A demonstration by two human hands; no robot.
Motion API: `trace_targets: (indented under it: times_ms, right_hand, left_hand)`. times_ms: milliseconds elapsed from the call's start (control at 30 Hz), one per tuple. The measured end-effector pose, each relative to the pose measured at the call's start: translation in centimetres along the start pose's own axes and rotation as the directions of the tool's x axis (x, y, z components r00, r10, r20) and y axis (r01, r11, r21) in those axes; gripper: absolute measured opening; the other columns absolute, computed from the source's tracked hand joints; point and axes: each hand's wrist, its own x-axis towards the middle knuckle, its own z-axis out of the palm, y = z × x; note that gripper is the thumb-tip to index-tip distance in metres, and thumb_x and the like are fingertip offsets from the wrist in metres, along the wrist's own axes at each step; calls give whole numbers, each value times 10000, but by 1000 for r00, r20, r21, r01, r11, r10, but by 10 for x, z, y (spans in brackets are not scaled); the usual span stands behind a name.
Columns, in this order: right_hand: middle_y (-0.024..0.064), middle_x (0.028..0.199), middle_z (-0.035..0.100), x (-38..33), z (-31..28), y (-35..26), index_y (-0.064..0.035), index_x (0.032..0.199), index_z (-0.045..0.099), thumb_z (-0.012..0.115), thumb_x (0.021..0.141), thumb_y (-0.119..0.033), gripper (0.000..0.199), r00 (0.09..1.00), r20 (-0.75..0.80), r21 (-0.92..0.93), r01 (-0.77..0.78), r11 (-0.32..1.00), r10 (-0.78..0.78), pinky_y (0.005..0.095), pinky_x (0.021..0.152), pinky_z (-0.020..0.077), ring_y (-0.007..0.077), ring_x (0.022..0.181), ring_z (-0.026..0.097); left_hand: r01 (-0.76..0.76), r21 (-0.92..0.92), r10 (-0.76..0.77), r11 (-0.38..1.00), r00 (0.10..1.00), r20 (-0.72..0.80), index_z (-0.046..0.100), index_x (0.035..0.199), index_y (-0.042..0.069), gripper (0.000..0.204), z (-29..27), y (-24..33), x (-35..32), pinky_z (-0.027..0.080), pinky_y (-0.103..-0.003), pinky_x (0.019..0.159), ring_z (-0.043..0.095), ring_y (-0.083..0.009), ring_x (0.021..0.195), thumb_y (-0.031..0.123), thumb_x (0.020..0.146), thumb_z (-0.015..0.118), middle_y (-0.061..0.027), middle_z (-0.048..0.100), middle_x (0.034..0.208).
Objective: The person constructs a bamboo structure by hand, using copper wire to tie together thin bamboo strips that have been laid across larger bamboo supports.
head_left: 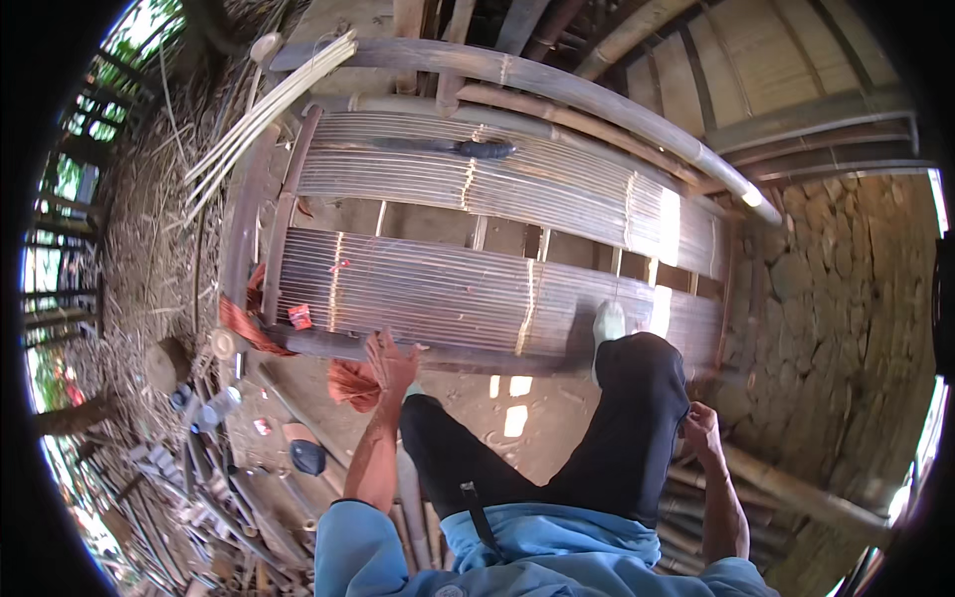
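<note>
1. The surface [428, 289] lies before the person, its long side running left to right.
2. On its far half, left of centre, lies a knife [487, 149].
3. At its near left corner lies a packet [299, 316], with a cloth [244, 324] to the left.
4. Strips [274, 109] lie across the left end of the far rail [597, 85].
5. The left hand [393, 363] is at the near edge, a rag [350, 384] beside it; the right hand [701, 426] is by the right knee.
6. On the ground to the left lies a cap [307, 457].
7. A stone wall [831, 269] stands right of the surface.
</note>
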Motion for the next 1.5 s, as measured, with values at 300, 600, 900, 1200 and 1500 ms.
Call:
trace_targets:
  times_ms: [300, 600, 900, 1200, 1500]
  right_hand:
    - [170, 969, 679, 310, 128, -75, -21, 1067, 671, 683, 928, -175, 208, 660, 163, -331, 737, 590, -733, 406, 786, 540, 336, 885, 679]
    - [244, 722, 638, 420, 185, -64, -3, 900, 749, 662, 954, -431, 440, 684, 570, -118, 617, 778, -456, 392, 632, 500, 230, 575, 583]
    - [243, 680, 624, 432, 198, -48, -12, 756, 703, 701, 928, -402, 426, 585, 578, -103, 744, 660, -569, 502, 593, 505, 448, 638, 628]
    - [233, 672, 612, 424, 196, -47, -7, 692, 641, 737, 903, -367, 428, 599, 478, -95, 762, 640, -642, 517, 572, 479, 470, 645, 609]
    - [232, 692, 626, 416, 188, -56, -32, 803, 719, 707, 929, -359, 351, 643, 523, -163, 719, 675, -559, 475, 627, 513, 437, 665, 635]
  left_hand:
    - [8, -41, -18, 999, 971, -238, 723, 1025, 50, 303, 51, 11, -8, 433, -469, 929, 570, -324, 1019, 118, 741, 801, -104, 661, 1005]
    - [647, -268, -559, 714, 757, 339, 739, 930, 16, 254, -25, 85, -37, 365, -251, 493, 480, -85, 517, 261, 964, 681, -14, 573, 613]
    - [590, -482, -520, 648, 804, 286, 731, 768, 48, 333, -132, 123, -110, 388, -250, 566, 526, -52, 604, 334, 936, 702, 13, 626, 665]
    - [705, -482, -769, 520, 633, 96, 698, 871, 22, 186, -285, 141, -111, 439, -233, 513, 554, -93, 575, 189, 867, 780, -24, 662, 737]
    - [-322, -944, -750, -65, 640, -167, 557, 1113, -30, 156, -445, 110, -79, 591, -344, 882, 654, -270, 1059, -5, 959, 559, -237, 592, 1280]
